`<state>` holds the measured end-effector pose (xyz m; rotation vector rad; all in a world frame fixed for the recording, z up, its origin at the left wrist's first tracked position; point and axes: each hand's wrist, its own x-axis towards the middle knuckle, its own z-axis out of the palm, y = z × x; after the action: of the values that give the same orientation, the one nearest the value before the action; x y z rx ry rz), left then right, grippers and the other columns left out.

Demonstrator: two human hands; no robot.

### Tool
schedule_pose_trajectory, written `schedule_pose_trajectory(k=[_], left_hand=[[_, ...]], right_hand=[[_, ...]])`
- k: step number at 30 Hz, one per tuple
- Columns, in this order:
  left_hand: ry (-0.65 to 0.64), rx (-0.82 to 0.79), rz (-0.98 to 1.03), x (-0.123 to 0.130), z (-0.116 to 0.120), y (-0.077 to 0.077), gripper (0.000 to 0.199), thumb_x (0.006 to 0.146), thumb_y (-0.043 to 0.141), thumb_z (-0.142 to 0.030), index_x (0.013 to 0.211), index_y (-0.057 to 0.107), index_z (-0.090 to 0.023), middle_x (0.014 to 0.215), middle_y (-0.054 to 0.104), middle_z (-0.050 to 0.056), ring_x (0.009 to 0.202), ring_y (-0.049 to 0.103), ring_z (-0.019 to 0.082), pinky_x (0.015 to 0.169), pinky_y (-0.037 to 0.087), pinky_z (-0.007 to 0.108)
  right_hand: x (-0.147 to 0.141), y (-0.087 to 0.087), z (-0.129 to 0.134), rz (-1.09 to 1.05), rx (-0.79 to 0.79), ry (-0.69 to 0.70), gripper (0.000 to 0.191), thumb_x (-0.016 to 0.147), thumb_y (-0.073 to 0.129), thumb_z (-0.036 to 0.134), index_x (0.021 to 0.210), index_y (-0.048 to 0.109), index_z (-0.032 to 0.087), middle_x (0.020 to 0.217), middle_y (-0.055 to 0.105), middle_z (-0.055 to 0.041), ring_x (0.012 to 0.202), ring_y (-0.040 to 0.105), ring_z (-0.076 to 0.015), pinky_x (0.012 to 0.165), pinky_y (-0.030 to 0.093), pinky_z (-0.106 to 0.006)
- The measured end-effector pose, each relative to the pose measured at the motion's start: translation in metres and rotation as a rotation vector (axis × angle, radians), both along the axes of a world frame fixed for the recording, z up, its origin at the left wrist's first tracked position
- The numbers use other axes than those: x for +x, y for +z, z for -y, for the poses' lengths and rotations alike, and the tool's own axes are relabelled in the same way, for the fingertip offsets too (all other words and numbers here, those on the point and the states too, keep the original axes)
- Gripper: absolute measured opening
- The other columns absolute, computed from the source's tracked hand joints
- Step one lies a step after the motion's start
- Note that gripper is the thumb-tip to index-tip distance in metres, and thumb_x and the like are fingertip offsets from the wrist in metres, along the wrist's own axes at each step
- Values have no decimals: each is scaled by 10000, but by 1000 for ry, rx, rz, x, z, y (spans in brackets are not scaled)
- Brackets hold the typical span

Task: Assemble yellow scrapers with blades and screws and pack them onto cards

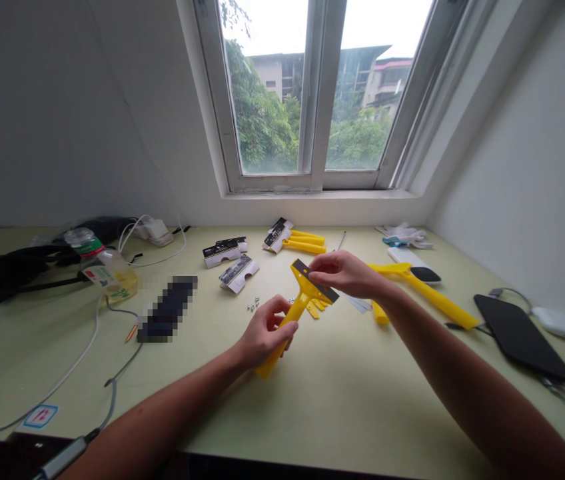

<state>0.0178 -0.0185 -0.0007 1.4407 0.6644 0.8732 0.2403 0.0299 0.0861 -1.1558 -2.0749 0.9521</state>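
My left hand [268, 333] is wrapped round the handle of a yellow scraper [306, 288], which tilts up to the right above the table. Across the scraper's head lies a dark flat plate [303, 269]. My right hand [345, 273] pinches this plate near its middle, with the fingertips on its upper edge. Beneath the head, small yellow pieces [315, 308] lie on the table, and thin pale strips [355, 303] are beside them. Several small screws [252, 305] sit just left of the scraper.
Packaged yellow scrapers [305, 241] and black-and-white cards [239, 272] lie at the back. More yellow handles [437, 300] and a black phone [522, 337] are right. A bottle [110, 270], cables and a pixelated dark object [168, 310] are left.
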Motion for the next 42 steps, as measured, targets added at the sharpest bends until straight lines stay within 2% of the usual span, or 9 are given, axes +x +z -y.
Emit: schedule_pose_trajectory(k=[7, 13, 19, 24, 28, 32, 35, 38, 42], left_hand=[[-44, -21, 24, -1, -1, 1, 224, 854, 618, -308, 879, 427, -192, 576, 516, -55, 443, 501, 83, 402, 432, 189], [-148, -194, 155, 3, -1, 10, 359, 834, 626, -375, 1102, 452, -212, 923, 559, 23, 572, 642, 147, 412, 527, 270], [-42, -250, 106, 3, -5, 11, 284, 897, 535, -437, 997, 450, -186, 750, 553, -18, 333, 498, 75, 263, 349, 172], [-33, -290, 76, 5, -5, 8, 308, 883, 547, -460, 982, 455, -183, 765, 560, -14, 339, 503, 77, 266, 351, 178], [20, -331, 42, 5, -5, 4, 332, 869, 551, -477, 989, 458, -182, 782, 560, -8, 348, 507, 76, 273, 355, 180], [91, -379, -5, 4, -10, 0, 327, 854, 563, -474, 959, 456, -184, 770, 549, -17, 345, 499, 70, 273, 352, 176], [118, -399, -20, 4, -13, -1, 326, 847, 567, -479, 929, 453, -185, 762, 543, -22, 345, 496, 69, 274, 355, 178], [112, -404, -15, 4, -13, -1, 333, 843, 570, -486, 939, 459, -188, 767, 544, -21, 349, 498, 69, 275, 355, 178], [100, -388, 2, 4, -12, -4, 335, 844, 568, -486, 950, 461, -187, 772, 545, -17, 346, 500, 72, 274, 353, 182]], right_hand=[[0, 1, 1, 1, -34, -19, 219, 791, 614, 367, 789, 661, 153, 682, 593, -8, 622, 507, -114, 551, 398, -235], [-17, -7, 10, 25, -86, 54, 220, 800, 595, 352, 809, 671, 146, 705, 636, -14, 628, 539, -111, 550, 420, -219], [-33, -11, 14, 80, -83, 96, 212, 797, 580, 317, 830, 705, 149, 676, 647, -9, 585, 558, -106, 521, 425, -210], [-27, -23, 6, 43, -204, 114, 245, 804, 576, 337, 902, 701, 149, 690, 655, -16, 573, 593, -121, 511, 468, -225], [-23, -34, -5, 107, -231, 107, 264, 830, 551, 344, 952, 688, 155, 654, 651, -12, 561, 613, -127, 507, 475, -227], [-12, -41, -18, 406, -43, -104, 266, 876, 479, 316, 1017, 670, 195, 803, 714, -32, 665, 660, -136, 596, 486, -235], [-4, -47, -23, 586, 79, -283, 270, 871, 497, 343, 974, 684, 177, 936, 722, -99, 850, 669, -213, 733, 474, -302], [-4, -57, -24, 684, 59, -337, 320, 825, 565, 415, 969, 688, 158, 931, 717, -151, 895, 660, -287, 739, 457, -349], [-12, -68, -23, 741, 22, -358, 377, 804, 586, 363, 1122, 644, 170, 1038, 701, -164, 950, 653, -299, 729, 450, -337]])
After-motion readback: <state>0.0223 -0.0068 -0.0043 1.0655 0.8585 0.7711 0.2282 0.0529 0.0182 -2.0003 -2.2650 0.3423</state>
